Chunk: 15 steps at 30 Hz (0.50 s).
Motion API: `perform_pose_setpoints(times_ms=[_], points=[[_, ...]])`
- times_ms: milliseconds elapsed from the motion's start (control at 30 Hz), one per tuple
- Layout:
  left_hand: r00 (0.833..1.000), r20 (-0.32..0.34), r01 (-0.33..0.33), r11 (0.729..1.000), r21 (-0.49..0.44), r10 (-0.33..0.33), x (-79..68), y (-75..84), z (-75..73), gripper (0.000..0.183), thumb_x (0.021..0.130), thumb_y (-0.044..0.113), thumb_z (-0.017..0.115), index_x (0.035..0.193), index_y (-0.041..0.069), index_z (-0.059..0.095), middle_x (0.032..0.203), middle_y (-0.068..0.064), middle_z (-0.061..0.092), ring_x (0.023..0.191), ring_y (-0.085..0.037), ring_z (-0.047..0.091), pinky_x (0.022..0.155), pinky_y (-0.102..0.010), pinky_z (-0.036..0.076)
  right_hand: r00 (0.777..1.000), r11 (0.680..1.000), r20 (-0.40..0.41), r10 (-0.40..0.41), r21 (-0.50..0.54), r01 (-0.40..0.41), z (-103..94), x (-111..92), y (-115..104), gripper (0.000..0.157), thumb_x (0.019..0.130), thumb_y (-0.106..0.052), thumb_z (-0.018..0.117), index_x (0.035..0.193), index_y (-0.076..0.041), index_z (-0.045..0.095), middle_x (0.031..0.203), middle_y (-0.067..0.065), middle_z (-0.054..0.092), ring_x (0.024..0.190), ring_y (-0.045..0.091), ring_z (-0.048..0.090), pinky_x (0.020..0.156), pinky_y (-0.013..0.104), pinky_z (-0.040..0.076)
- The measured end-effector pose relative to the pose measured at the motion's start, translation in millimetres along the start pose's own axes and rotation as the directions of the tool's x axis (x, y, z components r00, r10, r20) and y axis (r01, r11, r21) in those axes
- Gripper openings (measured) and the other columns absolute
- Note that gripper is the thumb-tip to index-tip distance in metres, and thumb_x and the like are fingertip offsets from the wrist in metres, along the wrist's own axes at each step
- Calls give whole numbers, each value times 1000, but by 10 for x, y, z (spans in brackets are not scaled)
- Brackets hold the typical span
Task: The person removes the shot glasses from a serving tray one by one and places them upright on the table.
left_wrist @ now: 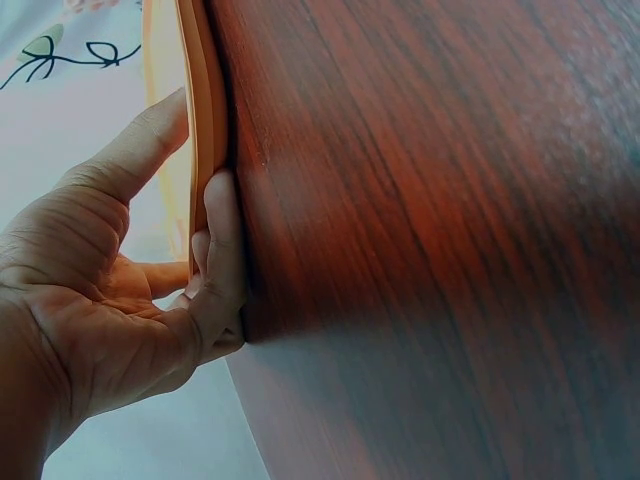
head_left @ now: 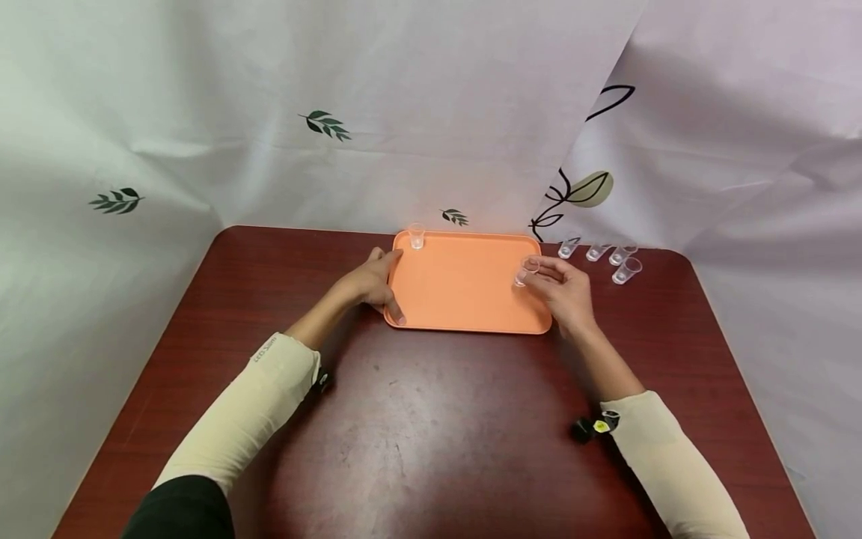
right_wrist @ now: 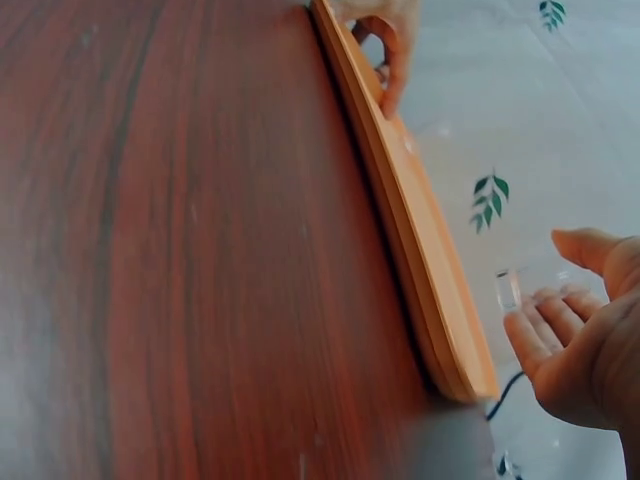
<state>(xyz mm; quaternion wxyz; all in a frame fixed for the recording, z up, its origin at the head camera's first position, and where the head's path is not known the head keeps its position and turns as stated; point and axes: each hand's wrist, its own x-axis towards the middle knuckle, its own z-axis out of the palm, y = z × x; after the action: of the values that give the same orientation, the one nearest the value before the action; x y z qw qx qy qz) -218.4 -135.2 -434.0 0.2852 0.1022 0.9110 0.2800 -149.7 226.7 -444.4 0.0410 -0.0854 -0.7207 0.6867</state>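
An orange tray (head_left: 465, 284) lies near the table's far edge. My left hand (head_left: 374, 283) grips its left end; in the left wrist view that hand (left_wrist: 130, 270) has the thumb over the rim and fingers against the outer side. A small clear plastic cup (head_left: 417, 238) stands in the tray's far left corner. Over the tray's right side, my right hand (head_left: 564, 292) holds another clear cup (head_left: 529, 266) by its fingertips, tilted. In the right wrist view this cup (right_wrist: 508, 290) shows faintly by the right hand's (right_wrist: 585, 335) fingers. Whether its base touches the tray cannot be told.
Right of the tray, several clear cups (head_left: 627, 270) stand close together near the far edge of the dark red wooden table (head_left: 431, 434). A white cloth (head_left: 431, 105) with leaf prints hangs behind the table and along both sides.
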Motion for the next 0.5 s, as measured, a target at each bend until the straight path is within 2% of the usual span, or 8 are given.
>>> perform_pose_setpoints(times_ms=[67, 167, 500], points=[[1000, 1, -3, 1000, -10, 3, -42, 38, -4, 153, 67, 15, 111, 183, 13, 12, 151, -21, 32, 133, -38, 48, 110, -43, 51, 1000, 1000, -31, 3, 4, -2, -64, 12, -3, 47, 96, -6, 89, 139, 8, 74, 103, -18, 82, 101, 0, 78, 88, 17, 64], [1000, -3, -3, 1000, -3, 3, -28, 27, 1, 154, 66, 16, 111, 183, 13, 12, 152, -21, 32, 134, -37, 47, 111, -44, 50, 997, 1000, -73, -3, 17, 4, -159, 35, -3, 47, 96, -6, 89, 139, 7, 74, 100, -18, 82, 100, -1, 78, 88, 16, 63], [1000, 5, -8, 1000, -18, 8, -11, -9, -2, 154, 65, 16, 112, 183, 13, 12, 151, -22, 32, 130, -39, 50, 95, -38, 55, 978, 982, -207, 30, 190, 10, -417, 131, 59, 48, 93, 6, 87, 140, 9, 73, 94, -12, 84, 94, 1, 78, 87, 14, 61]])
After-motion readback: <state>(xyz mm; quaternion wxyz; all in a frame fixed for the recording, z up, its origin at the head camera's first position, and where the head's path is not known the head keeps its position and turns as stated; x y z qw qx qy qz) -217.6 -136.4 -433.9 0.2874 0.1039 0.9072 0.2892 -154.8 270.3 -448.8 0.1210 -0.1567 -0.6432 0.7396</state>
